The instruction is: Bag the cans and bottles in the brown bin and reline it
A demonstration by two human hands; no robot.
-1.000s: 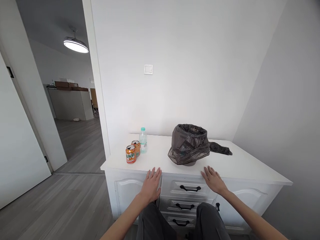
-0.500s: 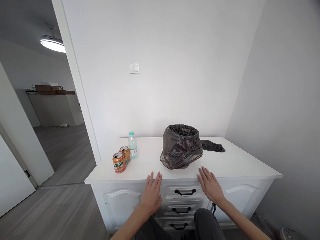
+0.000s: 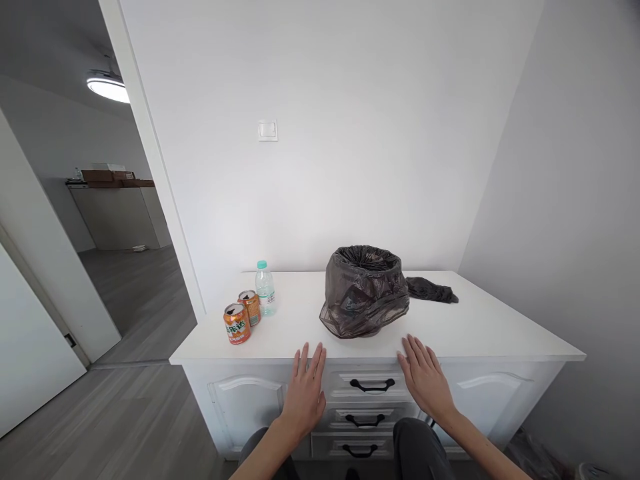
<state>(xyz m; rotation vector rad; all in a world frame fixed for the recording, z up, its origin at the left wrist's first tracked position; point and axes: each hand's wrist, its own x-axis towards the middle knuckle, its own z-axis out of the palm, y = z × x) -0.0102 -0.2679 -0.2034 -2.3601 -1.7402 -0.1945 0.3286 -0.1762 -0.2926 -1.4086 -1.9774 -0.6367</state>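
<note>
My left hand (image 3: pixel 304 387) rests its outstretched fingers on the front edge of the white cabinet top (image 3: pixel 295 333), holding nothing. Farther right, my right hand (image 3: pixel 425 373) lies on the same edge, fingers extended and likewise holding nothing. Between and beyond them stands a bin lined with a black plastic bag (image 3: pixel 365 293), the bag folded out over its rim. To the left are two orange drink cans, a front can (image 3: pixel 237 324) and a rear can (image 3: pixel 250 308), both with opened tops. Just behind them is a clear bottle (image 3: pixel 265 291) with a green cap.
A rolled black bag (image 3: pixel 431 290) lies right of the bin. Below the top are drawers with black handles (image 3: pixel 373 385) and cabinet doors (image 3: pixel 247 407). A wall with a light switch (image 3: pixel 268 130) rises behind; a doorway opens at left.
The view has shifted slightly. Both hands stay on the cabinet edge, and the cans, bottle and lined bin keep their places.
</note>
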